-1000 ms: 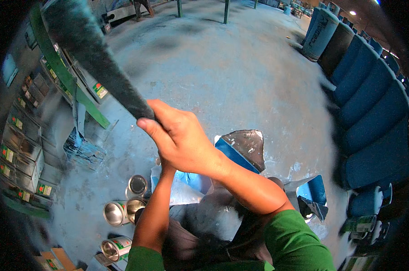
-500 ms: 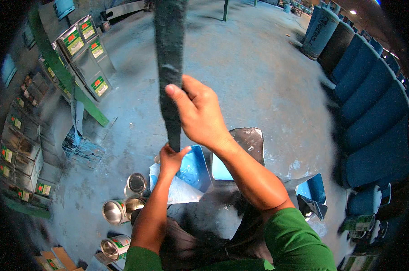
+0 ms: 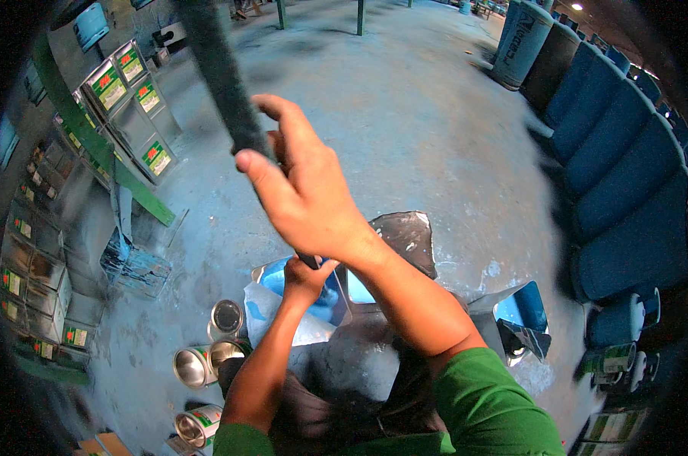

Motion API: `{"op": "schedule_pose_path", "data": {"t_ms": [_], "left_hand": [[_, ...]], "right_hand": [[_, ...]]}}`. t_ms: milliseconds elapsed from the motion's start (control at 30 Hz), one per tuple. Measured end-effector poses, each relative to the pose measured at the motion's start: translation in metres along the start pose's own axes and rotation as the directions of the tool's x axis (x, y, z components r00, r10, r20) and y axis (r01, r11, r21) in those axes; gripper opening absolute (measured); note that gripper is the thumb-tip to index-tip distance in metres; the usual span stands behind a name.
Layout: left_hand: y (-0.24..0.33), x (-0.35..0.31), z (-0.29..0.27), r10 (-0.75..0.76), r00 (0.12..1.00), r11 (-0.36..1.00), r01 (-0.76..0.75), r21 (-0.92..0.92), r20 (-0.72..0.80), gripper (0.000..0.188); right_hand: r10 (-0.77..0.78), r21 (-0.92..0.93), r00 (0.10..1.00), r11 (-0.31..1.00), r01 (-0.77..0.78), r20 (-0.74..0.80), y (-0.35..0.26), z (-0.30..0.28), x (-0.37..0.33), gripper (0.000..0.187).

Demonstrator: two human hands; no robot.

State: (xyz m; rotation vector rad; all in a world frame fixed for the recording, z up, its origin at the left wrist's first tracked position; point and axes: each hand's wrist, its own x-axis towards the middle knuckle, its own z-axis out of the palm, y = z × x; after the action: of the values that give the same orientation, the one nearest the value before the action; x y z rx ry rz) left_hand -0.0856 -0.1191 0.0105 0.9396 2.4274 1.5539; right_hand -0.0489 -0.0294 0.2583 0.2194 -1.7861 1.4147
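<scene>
Dark bar (image 3: 224, 83): long, matte, narrows downward, upper part blurred | left hand (image 3: 304, 283): grips lower end | right hand (image 3: 307, 194): thumb across bar, grip unclear

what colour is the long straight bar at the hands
The long straight bar is dark grey, almost black, best seen in the head view.

Cans (image 3: 195, 367) left, cylinders (image 3: 618, 171) right — and, seemingly beneath the left hand (image 3: 306, 281), a container (image 3: 271, 277).

The camera sits head-high, looking down and forward (its wide, round view bends things), with the right hand (image 3: 307, 190) close and the floor (image 3: 389, 129) farther off.
</scene>
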Motion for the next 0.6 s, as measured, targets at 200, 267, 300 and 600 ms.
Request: {"op": "schedule_pose_path", "data": {"t_ms": [200,267,300,600], "left_hand": [[0.000,-0.003,-0.030,-0.295,0.955,0.954,0.292,0.069,0.040,0.038],[-0.011,0.009,-0.039,-0.170,0.984,0.985,0.171,0.025,-0.050,0.037],[-0.017,0.017,-0.039,-0.111,0.990,0.988,0.119,0.100,-0.082,0.036],[-0.018,0.016,-0.003,0.167,0.965,0.974,-0.193,-0.119,-0.203,0.022]], "right_hand": [[0.245,-0.084,0.969,0.966,-0.246,-0.025,0.023,-0.010,0.010,0.023],[0.193,-0.021,0.980,0.981,-0.192,0.048,0.021,-0.007,0.005,0.025],[0.109,-0.014,0.992,0.994,-0.108,0.068,0.018,-0.003,0.002,0.027],[-0.134,-0.048,0.969,0.988,0.147,0.206,-0.018,0.013,-0.014,0.037]]}}
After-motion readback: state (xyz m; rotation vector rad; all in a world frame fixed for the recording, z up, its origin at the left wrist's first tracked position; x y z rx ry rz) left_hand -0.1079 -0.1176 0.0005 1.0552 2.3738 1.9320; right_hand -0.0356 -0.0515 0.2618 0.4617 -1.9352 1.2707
